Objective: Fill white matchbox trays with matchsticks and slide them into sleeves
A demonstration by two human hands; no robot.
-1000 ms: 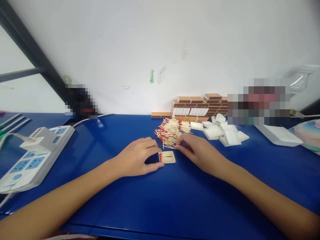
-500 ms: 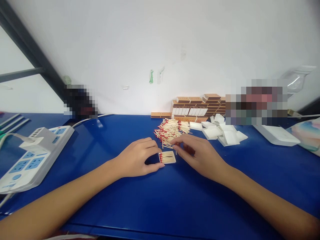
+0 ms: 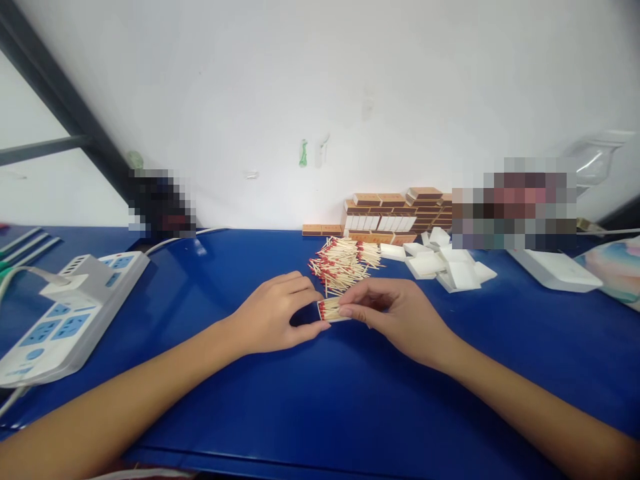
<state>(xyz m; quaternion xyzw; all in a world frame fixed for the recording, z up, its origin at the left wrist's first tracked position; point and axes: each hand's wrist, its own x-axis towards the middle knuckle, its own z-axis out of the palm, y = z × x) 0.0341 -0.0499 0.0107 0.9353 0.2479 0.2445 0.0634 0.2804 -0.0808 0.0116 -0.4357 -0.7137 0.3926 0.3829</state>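
A small white matchbox tray (image 3: 321, 319) lies on the blue table, with red-headed matches (image 3: 329, 308) inside, heads to the left. My left hand (image 3: 277, 317) steadies it at its left end, thumb along the near side and fingers at the far side. Over the tray's right part, my right hand (image 3: 400, 313) has thumb and forefinger pinched together on matchsticks, hiding that end; how many it grips I cannot tell. Just behind the tray is a loose heap of matches (image 3: 340, 263) with red heads.
Brown matchboxes (image 3: 383, 207) are stacked against the wall. Empty white trays (image 3: 450, 263) lie piled right of the heap, near a white box-shaped device (image 3: 557, 270). A power strip (image 3: 75, 320) with a plugged-in cable stands at the left. Two areas are blurred by pixels.
My right hand has come from the heap's near edge leftward and down onto the tray, and its fingertips have closed together. My left hand stays at the tray.
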